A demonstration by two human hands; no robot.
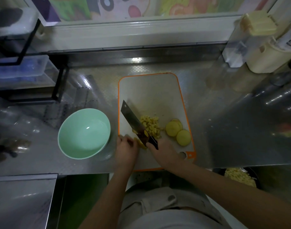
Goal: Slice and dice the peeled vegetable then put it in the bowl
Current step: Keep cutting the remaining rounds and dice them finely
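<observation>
On a steel counter [224, 129] lies a white cutting board [151, 93] with an orange rim; the right hand [166, 152] grips the dark handle of a cleaver [133, 120], fingers wrapped round it, the blade slanting away to the far left with its edge down on the board; the left hand [126, 147] sits just left of the blade at the board's near-left edge, fingers curled down onto a small stack of yellow vegetable slices [140, 143] that touches the blade's side; just right of the blade lies a heap of diced pieces [151, 125], and further right a few round slices [177, 131] overlap one another; a pale green bowl [98, 116] stands on the counter just beside the board's left edge with nothing in it; at the far left stands a black rack [57, 90] with clear boxes, and at the far right a clear container with a cream lid [257, 25] – both blurred.
</observation>
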